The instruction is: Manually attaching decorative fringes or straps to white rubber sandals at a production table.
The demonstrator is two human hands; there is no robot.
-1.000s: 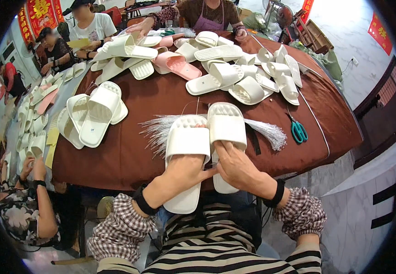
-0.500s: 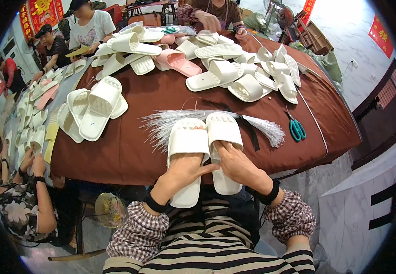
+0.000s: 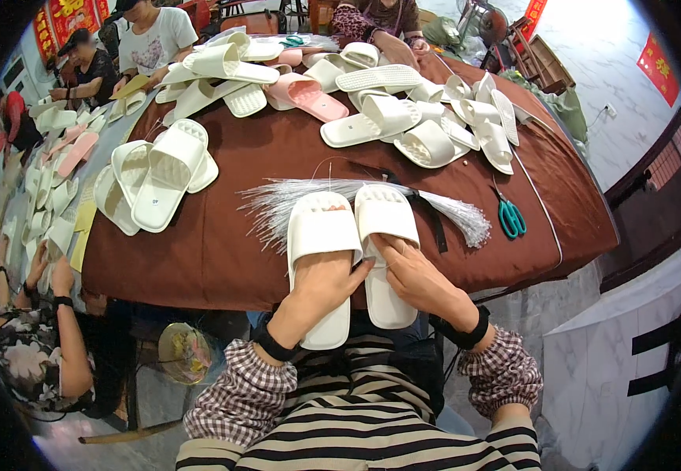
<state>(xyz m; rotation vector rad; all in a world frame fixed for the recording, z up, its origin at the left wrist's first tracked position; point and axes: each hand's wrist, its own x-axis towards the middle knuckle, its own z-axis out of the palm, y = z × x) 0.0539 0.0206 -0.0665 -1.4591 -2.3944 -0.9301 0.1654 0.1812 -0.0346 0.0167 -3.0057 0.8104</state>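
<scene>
Side by side at the near table edge are two white slippers, toes pointing away from me. My left hand (image 3: 318, 284) reaches under the strap of the left slipper (image 3: 325, 234), its fingertips showing at the toe opening and its thumb stretched toward the other slipper. The right slipper (image 3: 391, 302) has my right hand (image 3: 417, 275) on it, the fingers tucked in at the strap's near edge and partly hidden. Just beyond the toes lies a bundle of clear plastic strands (image 3: 278, 206), bound with a black tie. A thin strand rises by the left slipper's toe.
Teal-handled scissors (image 3: 511, 218) rest at the right on the brown tablecloth (image 3: 254, 157). Several white slippers (image 3: 169, 179) lie at the left, with a larger pile of white and pink slippers (image 3: 313, 96) farther back. A wire basket (image 3: 185, 352) stands below the table; co-workers sit left and across.
Both slippers have shifted slightly away from me and stay side by side. My left thumb has lifted a little toward the right slipper. Across the table, a co-worker's hand has lowered.
</scene>
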